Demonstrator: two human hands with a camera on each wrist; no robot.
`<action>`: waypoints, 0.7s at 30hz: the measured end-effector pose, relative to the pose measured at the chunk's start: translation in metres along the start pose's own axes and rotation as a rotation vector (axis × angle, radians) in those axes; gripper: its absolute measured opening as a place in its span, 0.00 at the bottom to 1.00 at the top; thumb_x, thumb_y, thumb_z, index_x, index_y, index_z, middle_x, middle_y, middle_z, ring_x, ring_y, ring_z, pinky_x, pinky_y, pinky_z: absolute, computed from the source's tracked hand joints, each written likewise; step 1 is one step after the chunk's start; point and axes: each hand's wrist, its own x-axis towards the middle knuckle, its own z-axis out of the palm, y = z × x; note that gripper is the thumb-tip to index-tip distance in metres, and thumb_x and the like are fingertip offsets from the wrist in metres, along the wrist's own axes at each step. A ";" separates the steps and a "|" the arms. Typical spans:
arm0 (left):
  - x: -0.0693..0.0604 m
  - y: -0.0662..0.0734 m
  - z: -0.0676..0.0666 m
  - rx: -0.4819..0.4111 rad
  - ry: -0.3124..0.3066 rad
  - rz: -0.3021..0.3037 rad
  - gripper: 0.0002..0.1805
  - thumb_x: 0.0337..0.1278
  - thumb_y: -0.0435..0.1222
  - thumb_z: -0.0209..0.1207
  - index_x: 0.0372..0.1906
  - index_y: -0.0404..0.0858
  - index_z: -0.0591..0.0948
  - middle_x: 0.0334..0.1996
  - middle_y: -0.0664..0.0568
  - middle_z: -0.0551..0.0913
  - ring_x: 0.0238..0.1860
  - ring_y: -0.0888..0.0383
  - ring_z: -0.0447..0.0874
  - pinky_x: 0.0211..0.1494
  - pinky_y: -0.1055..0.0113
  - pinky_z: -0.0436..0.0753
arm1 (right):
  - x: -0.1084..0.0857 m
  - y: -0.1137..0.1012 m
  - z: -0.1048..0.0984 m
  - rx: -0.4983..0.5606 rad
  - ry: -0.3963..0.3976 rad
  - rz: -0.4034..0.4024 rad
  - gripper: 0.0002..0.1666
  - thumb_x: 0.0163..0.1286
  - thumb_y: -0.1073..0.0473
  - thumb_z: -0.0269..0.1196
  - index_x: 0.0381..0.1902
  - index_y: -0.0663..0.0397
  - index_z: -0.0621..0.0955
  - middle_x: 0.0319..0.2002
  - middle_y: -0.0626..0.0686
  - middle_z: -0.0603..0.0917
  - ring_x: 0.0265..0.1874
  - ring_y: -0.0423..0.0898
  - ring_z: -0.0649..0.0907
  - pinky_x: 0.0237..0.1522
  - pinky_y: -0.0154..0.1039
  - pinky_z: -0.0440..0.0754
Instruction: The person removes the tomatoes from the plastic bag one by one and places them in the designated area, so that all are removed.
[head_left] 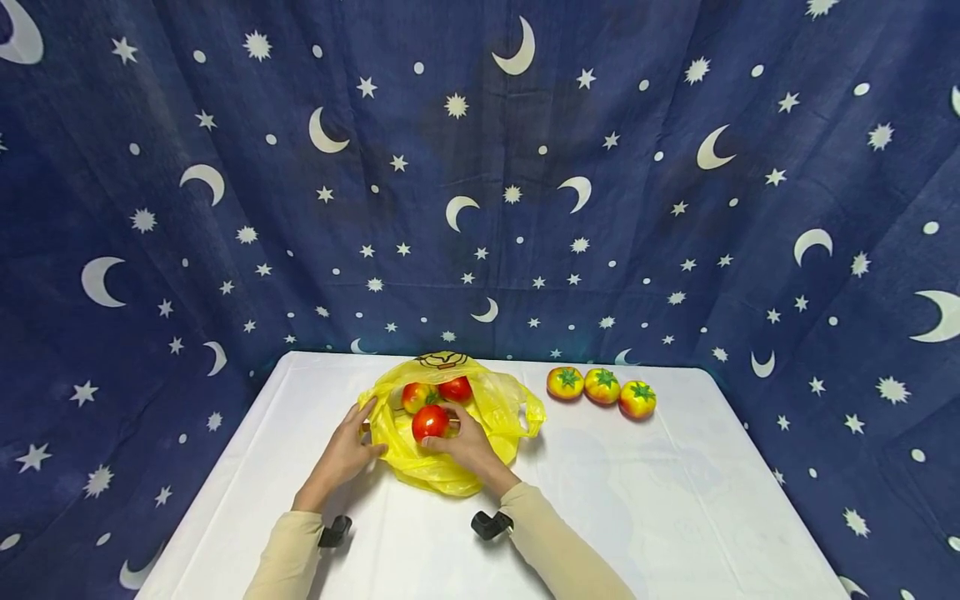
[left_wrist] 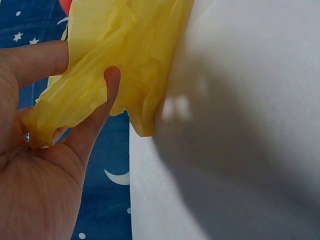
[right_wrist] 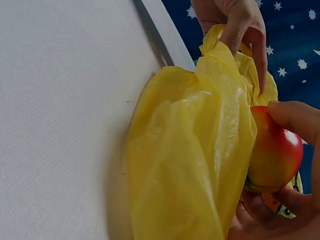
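Note:
A yellow plastic bag [head_left: 431, 477] lies on the table with its mouth spread. My left hand [head_left: 343, 450] holds the left side of the bag's opening; in the left wrist view the crumpled bag handle [left_wrist: 75, 100] passes between thumb and fingers. Between the thumb and fingers of my right hand [head_left: 472, 446] is a shiny red-and-yellow tomato [head_left: 430, 422], at the mouth of the bag. The right wrist view shows this held tomato [right_wrist: 274, 150] beside the bag's film. Two more tomatoes are inside the bag, one red-yellow [head_left: 417, 397] and one redder [head_left: 456, 389].
On the white table [head_left: 675, 492], right of the bag, three yellow-red tomatoes with green leafy tops stand in a row: the left one [head_left: 564, 383], the middle one [head_left: 602, 387] and the right one [head_left: 637, 401]. A dark blue star-and-moon cloth [head_left: 480, 225] hangs behind.

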 end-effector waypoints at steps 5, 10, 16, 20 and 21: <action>0.001 0.001 -0.001 -0.012 0.003 0.002 0.49 0.48 0.31 0.68 0.77 0.39 0.57 0.75 0.36 0.55 0.61 0.38 0.76 0.65 0.44 0.75 | 0.001 -0.003 -0.003 0.002 0.027 -0.017 0.43 0.52 0.49 0.76 0.65 0.45 0.71 0.62 0.55 0.76 0.55 0.56 0.79 0.59 0.51 0.80; 0.001 -0.001 -0.002 -0.014 0.001 0.003 0.49 0.48 0.31 0.68 0.77 0.38 0.57 0.76 0.35 0.54 0.62 0.37 0.76 0.64 0.44 0.76 | -0.001 -0.004 -0.005 0.007 0.035 -0.007 0.44 0.52 0.48 0.76 0.65 0.44 0.70 0.63 0.55 0.74 0.54 0.57 0.80 0.58 0.52 0.81; 0.002 -0.002 -0.001 -0.014 0.004 0.010 0.49 0.48 0.31 0.68 0.76 0.37 0.57 0.75 0.35 0.54 0.62 0.37 0.76 0.63 0.45 0.77 | -0.004 -0.007 -0.009 0.023 0.032 -0.005 0.42 0.54 0.49 0.75 0.66 0.41 0.70 0.64 0.56 0.74 0.55 0.57 0.78 0.59 0.52 0.80; 0.003 -0.001 -0.002 -0.015 0.004 0.013 0.49 0.48 0.31 0.68 0.77 0.37 0.57 0.75 0.36 0.55 0.62 0.37 0.76 0.63 0.46 0.77 | -0.006 -0.009 -0.012 0.025 0.027 -0.011 0.43 0.54 0.49 0.74 0.66 0.41 0.70 0.64 0.56 0.74 0.57 0.56 0.77 0.60 0.53 0.79; 0.003 -0.001 -0.002 -0.012 0.005 0.015 0.49 0.48 0.31 0.68 0.76 0.37 0.57 0.75 0.36 0.56 0.61 0.38 0.76 0.63 0.45 0.77 | -0.006 -0.010 -0.012 0.032 0.024 -0.011 0.43 0.54 0.48 0.74 0.67 0.40 0.70 0.65 0.56 0.73 0.57 0.57 0.77 0.60 0.53 0.79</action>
